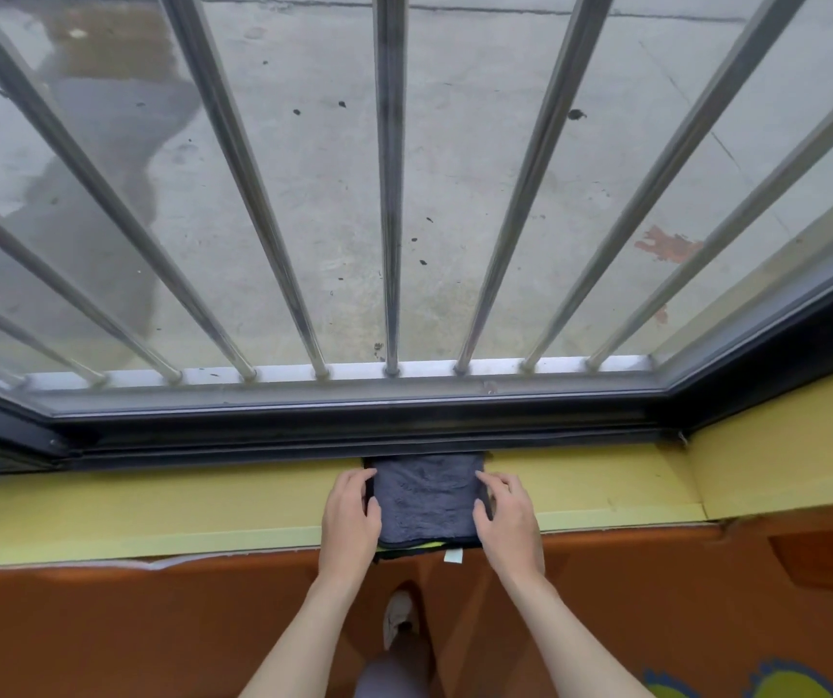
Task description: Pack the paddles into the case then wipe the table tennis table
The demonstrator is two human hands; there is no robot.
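A folded dark grey cloth (427,496) lies on the yellow window sill (152,506), on top of a black item with a yellow-green edge (424,546) that shows under its near side. A small white tag (453,555) hangs at the near edge. My left hand (349,516) holds the stack's left side, thumb over the cloth. My right hand (507,516) holds the right side, fingers curled at its edge. No paddles or table tennis table are in view.
Behind the sill runs a dark window frame (354,425) with slanted metal bars (390,193) over a concrete yard. Below the sill is an orange padded wall (152,632). My shoe (398,617) stands on the floor between my arms.
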